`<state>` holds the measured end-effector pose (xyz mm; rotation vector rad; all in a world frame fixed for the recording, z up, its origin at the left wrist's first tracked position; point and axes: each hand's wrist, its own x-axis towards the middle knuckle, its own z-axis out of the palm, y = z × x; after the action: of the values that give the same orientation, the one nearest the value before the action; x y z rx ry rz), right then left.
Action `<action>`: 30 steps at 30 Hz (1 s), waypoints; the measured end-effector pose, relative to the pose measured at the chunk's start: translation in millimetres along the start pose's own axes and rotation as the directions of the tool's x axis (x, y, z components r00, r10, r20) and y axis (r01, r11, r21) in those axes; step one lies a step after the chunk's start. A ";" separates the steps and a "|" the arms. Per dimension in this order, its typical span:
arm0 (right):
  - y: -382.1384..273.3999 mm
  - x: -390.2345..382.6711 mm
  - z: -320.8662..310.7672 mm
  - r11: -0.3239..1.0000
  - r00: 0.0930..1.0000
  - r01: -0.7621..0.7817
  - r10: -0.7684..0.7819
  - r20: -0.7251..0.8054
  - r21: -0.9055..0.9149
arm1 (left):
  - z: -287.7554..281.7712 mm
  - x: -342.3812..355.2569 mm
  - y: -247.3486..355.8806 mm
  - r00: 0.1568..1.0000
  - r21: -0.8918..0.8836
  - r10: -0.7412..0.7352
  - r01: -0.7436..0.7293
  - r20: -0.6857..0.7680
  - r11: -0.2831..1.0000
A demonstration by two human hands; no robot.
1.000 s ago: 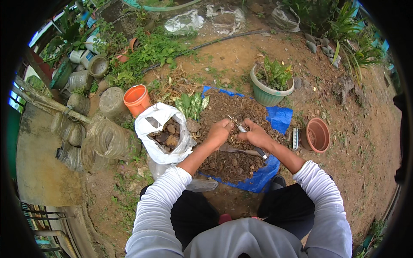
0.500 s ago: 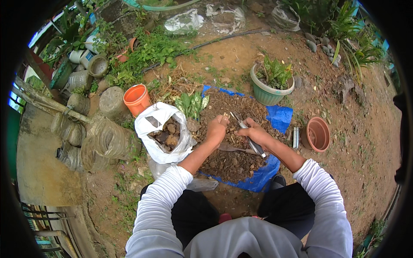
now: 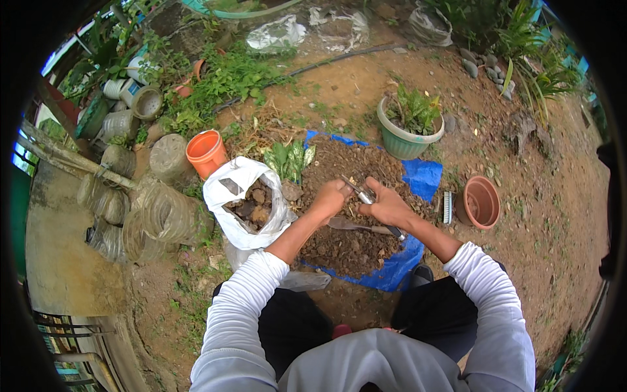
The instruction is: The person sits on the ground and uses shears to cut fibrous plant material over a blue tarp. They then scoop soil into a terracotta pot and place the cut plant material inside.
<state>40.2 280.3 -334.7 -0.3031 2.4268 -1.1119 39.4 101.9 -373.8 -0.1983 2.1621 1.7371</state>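
Observation:
My right hand (image 3: 390, 208) is closed around pruning shears (image 3: 364, 196), whose metal end points up and left toward my other hand; a dark handle end shows below my palm. Closed in a pinch, my left hand (image 3: 331, 198) is just left of the blades. A small pale bit shows by its fingertips, too small to name. Both hands are over a heap of dark soil (image 3: 346, 251) spread on a blue tarp (image 3: 421, 178). Under them a hand trowel (image 3: 346, 224) lies on the soil. Variegated leaves (image 3: 287, 160) rise at the heap's left edge.
A white sack (image 3: 215, 193) of soil clods stands left, an orange pot (image 3: 206, 153) behind it. On the right are a brown pot (image 3: 480, 202), a brush (image 3: 447, 207) and a green planter (image 3: 405, 145). Cloudy plastic containers (image 3: 170, 212) crowd the far left.
The shears' blades, apart before, now look closer together and reach nearer my left hand. My right hand has turned slightly, and my left has shifted a little down.

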 end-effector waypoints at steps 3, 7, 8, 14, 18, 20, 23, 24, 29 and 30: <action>4.6 1.1 2.4 0.999 1.000 0.026 -0.026 -0.012 0.047 | -6.4 2.6 -5.4 0.998 -0.021 -0.030 0.031 0.056 0.999; 8.8 7.1 4.7 0.884 0.982 -0.125 0.046 0.183 0.450 | -7.9 4.0 -8.0 0.996 -0.123 -0.029 0.040 0.087 0.992; 11.6 9.0 2.5 0.873 0.978 -0.154 0.067 0.198 0.463 | -7.2 3.9 -5.9 0.995 -0.140 -0.047 0.060 0.089 0.988; 19.7 16.3 5.7 0.948 0.995 -0.032 0.001 0.100 0.315 | -11.2 4.9 -3.9 0.996 0.063 0.010 -0.016 0.091 0.998; 4.6 7.6 3.1 0.793 0.969 -0.214 0.101 0.223 0.571 | -8.7 4.0 -11.8 0.977 0.189 0.214 -0.213 0.012 0.959; 0.4 2.6 -1.5 0.675 0.949 -0.301 0.146 0.278 0.673 | -2.0 -1.5 -4.1 0.973 0.266 0.230 -0.219 -0.007 0.939; -6.1 1.3 0.9 0.636 0.937 -0.339 0.159 0.312 0.693 | -1.3 1.5 -14.1 0.975 0.183 0.205 -0.186 -0.086 0.965; -6.6 0.5 1.9 0.663 0.948 -0.309 0.157 0.278 0.681 | -1.1 4.8 -17.1 0.976 0.120 0.189 -0.176 -0.110 0.977; 2.1 1.7 6.0 0.997 0.996 -0.058 0.054 0.066 0.057 | -11.1 14.8 -22.6 0.999 0.077 -0.012 0.014 -0.036 0.997; 2.2 0.2 5.0 0.997 0.997 -0.059 0.056 0.061 0.044 | -9.2 13.2 -16.6 0.998 0.113 -0.057 0.056 0.006 0.992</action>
<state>42.4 278.3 -339.3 -0.2464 2.3393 -1.1157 30.9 90.6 -392.1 -0.2193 2.2191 1.5769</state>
